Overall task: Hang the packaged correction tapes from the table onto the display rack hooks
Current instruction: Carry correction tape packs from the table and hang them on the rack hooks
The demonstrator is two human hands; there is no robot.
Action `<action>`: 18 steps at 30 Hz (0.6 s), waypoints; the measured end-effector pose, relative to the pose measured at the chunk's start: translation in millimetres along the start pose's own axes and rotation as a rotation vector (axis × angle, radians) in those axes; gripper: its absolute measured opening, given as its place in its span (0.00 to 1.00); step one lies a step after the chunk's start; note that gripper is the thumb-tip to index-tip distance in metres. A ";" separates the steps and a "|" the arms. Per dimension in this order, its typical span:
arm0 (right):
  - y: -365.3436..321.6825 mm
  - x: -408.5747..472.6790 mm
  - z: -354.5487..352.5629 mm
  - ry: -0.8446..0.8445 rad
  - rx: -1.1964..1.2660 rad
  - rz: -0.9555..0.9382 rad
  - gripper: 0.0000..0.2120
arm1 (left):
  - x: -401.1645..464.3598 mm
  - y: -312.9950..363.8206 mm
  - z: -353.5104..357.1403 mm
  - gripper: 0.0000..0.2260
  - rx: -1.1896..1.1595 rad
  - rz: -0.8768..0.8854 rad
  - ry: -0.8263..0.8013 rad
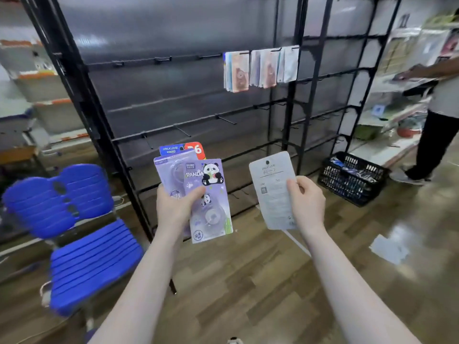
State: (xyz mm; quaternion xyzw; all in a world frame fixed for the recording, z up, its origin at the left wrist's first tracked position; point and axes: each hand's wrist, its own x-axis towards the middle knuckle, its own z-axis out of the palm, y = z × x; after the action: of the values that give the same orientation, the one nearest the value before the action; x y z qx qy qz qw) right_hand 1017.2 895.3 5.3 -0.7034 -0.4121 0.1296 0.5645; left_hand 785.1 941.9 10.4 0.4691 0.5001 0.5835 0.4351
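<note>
Fingers of your left hand [173,207] grip fanned packs [208,194] at 9 o'clock of the single pack [272,192] your right hand [306,202] pinches, rack [173,100] at 12.

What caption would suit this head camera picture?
Left hand holds fanned correction tape packs, right hand a single pack, before a mostly bare display rack.

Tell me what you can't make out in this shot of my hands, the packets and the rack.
- Head view: front of the white packet in the right hand, turned away.
- Packets behind the purple panda packet in the left hand: overlapped, count unclear.
- Hanging packets on the black rack: blurred.
- Black basket contents: too small.
</note>
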 end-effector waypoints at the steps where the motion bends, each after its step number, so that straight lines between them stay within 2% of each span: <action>1: 2.7 20.9 4.4 0.008 -0.001 -0.005 0.13 | 17.9 -3.1 16.4 0.24 -0.008 0.000 -0.008; 6: 9.8 140.3 47.6 0.001 0.022 -0.073 0.12 | 130.1 -24.3 83.7 0.29 -0.036 0.000 0.005; 13: -4.4 291.4 102.4 -0.061 -0.020 -0.167 0.08 | 260.9 -16.3 157.8 0.24 -0.066 0.037 0.092; 18: -16.2 372.8 135.5 -0.040 0.110 -0.234 0.09 | 320.3 -16.3 186.8 0.24 -0.055 0.044 0.180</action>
State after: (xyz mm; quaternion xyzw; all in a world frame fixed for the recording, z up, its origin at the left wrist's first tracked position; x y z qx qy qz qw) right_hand 1156.1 1259.5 80.8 -0.6157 -0.4948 0.0994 0.6052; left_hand 911.2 1289.6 41.2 0.4134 0.5108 0.6461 0.3883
